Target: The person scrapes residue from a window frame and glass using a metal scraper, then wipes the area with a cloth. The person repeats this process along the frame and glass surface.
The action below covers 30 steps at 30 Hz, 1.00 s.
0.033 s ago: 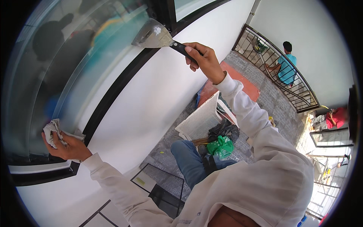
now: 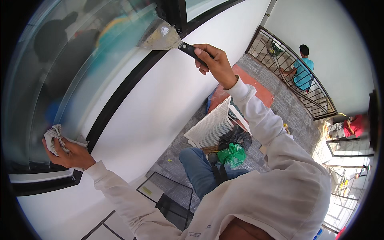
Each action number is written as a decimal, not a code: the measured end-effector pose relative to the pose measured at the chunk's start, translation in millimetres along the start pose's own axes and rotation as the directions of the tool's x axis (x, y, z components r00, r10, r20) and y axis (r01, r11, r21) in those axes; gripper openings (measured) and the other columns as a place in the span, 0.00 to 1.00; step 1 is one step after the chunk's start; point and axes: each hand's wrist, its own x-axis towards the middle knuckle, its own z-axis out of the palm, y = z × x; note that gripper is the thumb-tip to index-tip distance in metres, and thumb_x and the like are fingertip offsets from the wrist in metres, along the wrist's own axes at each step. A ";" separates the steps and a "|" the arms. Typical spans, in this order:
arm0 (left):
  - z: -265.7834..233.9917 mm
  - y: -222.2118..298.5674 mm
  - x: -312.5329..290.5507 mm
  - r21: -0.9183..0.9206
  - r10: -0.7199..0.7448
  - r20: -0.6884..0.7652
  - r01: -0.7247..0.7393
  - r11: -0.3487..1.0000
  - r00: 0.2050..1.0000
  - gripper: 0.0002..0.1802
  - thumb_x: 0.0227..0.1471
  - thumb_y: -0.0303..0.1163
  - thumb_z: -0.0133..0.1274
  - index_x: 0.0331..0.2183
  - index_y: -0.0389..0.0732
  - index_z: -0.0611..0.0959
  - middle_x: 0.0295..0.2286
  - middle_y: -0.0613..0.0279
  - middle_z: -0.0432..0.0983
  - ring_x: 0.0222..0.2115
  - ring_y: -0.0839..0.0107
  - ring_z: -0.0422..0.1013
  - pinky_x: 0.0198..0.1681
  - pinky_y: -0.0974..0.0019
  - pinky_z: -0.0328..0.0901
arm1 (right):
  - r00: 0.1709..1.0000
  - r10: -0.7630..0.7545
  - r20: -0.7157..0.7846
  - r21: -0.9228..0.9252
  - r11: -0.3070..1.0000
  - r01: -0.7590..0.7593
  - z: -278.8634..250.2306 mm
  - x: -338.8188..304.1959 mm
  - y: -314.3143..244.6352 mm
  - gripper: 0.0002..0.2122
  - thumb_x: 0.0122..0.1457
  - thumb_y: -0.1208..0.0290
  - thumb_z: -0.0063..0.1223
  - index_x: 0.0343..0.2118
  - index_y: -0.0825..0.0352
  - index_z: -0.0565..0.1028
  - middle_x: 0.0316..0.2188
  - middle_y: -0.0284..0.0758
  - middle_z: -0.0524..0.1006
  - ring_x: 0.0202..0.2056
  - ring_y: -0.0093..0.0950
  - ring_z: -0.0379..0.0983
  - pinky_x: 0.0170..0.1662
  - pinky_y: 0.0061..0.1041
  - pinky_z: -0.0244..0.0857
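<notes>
My right hand (image 2: pixel 216 64) grips the black handle of a wide putty knife (image 2: pixel 162 37). Its stained metal blade reaches over the black window frame (image 2: pixel 116 94) and lies at the edge of the glass pane (image 2: pixel 80 76); whether it touches cannot be told. Lower left, my left hand (image 2: pixel 74 155) is closed round a crumpled light cloth (image 2: pixel 54 138), held against the bottom part of the glass beside the frame. The pane shows blurry reflections and pale curved lines.
Below are a white perforated plastic piece (image 2: pixel 210 124), a green plastic bag (image 2: pixel 233 155) and a black-framed screen panel (image 2: pixel 170 196) against the white wall (image 2: pixel 132 132). Beyond a metal railing (image 2: pixel 294 74) sits a person in blue (image 2: pixel 304 72); another in red (image 2: pixel 354 126) is far right.
The putty knife's blade has shifted very slightly left over the glass edge. My left hand and the cloth keep their place on the pane.
</notes>
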 end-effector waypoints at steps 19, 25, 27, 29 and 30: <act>5.9 -0.2 -1.1 -0.004 -0.009 -0.005 0.009 1.000 1.000 0.08 0.56 0.20 0.57 0.40 0.38 0.82 0.54 0.48 0.66 0.54 0.51 0.67 0.52 0.55 0.71 | 0.978 0.109 -0.176 0.135 0.987 -0.086 84.8 -29.6 19.7 0.14 0.65 0.64 0.54 0.40 0.73 0.74 0.19 0.29 0.73 0.14 0.13 0.60 0.16 0.17 0.52; 4.0 6.7 1.8 0.000 -0.036 0.007 0.036 0.999 0.999 0.08 0.56 0.20 0.57 0.39 0.38 0.82 0.55 0.50 0.66 0.55 0.53 0.65 0.53 0.56 0.69 | 0.972 0.193 -0.133 0.040 0.981 -0.190 103.3 -47.0 0.7 0.15 0.66 0.62 0.52 0.40 0.73 0.71 0.18 0.30 0.72 0.12 0.12 0.57 0.14 0.15 0.53; 3.7 8.2 2.4 0.012 -0.020 0.001 0.020 1.000 1.000 0.09 0.55 0.19 0.57 0.40 0.38 0.82 0.55 0.51 0.65 0.55 0.53 0.65 0.53 0.56 0.69 | 0.935 0.313 -0.164 0.083 0.949 -0.303 110.7 -50.6 -1.1 0.15 0.66 0.63 0.52 0.41 0.73 0.70 0.18 0.30 0.72 0.11 0.12 0.57 0.14 0.15 0.52; 3.8 8.4 2.8 0.004 -0.016 -0.010 0.016 1.000 1.000 0.08 0.56 0.20 0.57 0.39 0.38 0.83 0.54 0.50 0.66 0.55 0.53 0.65 0.53 0.56 0.69 | 0.985 0.129 -0.112 0.073 0.990 -0.121 116.9 -47.3 1.8 0.14 0.66 0.63 0.52 0.41 0.72 0.70 0.19 0.30 0.72 0.11 0.12 0.57 0.14 0.16 0.51; 3.9 8.0 2.8 -0.002 -0.018 -0.013 0.018 1.000 1.000 0.08 0.56 0.21 0.57 0.39 0.37 0.83 0.53 0.50 0.67 0.55 0.53 0.66 0.52 0.56 0.69 | 0.994 0.065 -0.092 0.067 0.996 -0.059 119.9 -45.0 4.7 0.14 0.66 0.63 0.52 0.41 0.72 0.70 0.19 0.30 0.72 0.12 0.12 0.57 0.14 0.16 0.51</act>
